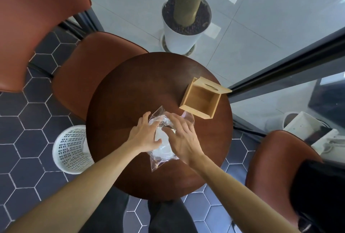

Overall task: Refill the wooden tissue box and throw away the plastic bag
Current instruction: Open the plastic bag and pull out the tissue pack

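A clear plastic bag [162,151] with white tissues inside lies on the round dark wooden table [130,87]. My left hand [144,135] rests on the bag's left side, fingers spread and pressing on it. My right hand [183,137] lies over the bag's right side, fingers curled at its top near the opening. The wooden tissue box [202,99] stands open and empty at the table's right, its lid [214,85] with an oval slot leaning against the far side. Whether either hand truly grips the bag is unclear.
A white perforated waste basket [71,149] stands on the hexagon-tiled floor left of the table. Brown chairs [89,68] sit at the left and lower right [276,160]. A white plant pot [183,33] stands beyond a glass wall.
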